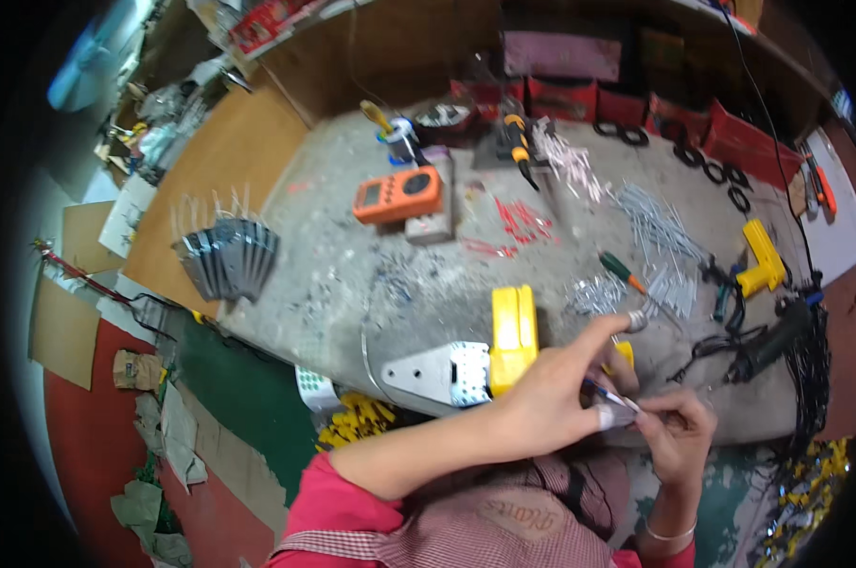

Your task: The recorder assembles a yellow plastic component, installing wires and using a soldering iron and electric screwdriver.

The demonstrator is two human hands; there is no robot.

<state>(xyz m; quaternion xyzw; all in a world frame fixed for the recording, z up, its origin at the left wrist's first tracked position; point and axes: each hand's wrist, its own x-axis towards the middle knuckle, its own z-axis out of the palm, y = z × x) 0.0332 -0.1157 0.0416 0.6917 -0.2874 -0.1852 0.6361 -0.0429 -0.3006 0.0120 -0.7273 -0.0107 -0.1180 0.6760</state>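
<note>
My left hand [562, 390] reaches across from the left above the table's front edge. Its thumb and fingers, with pale wraps on some tips, close on a thin wire-like piece [598, 388], dark blue with a whitish end. From the right, my right hand [679, 434] pinches the whitish end, its fingertips close to the left thumb. The piece's exact kind is too small to make out. Just left of my left hand stands a yellow plastic housing [514, 331], beside a grey tapered plate [418, 377] with holes. Another bit of yellow shows behind my left fingers.
A green-and-orange screwdriver [625, 273] lies among metal rods [655, 222] and screws [598, 295]. An orange multimeter [399, 194] leans on a block. Further right are a yellow gun-shaped shell [759, 260] and a dark corded tool [773, 346]. Grey pieces [227, 260] stack at left.
</note>
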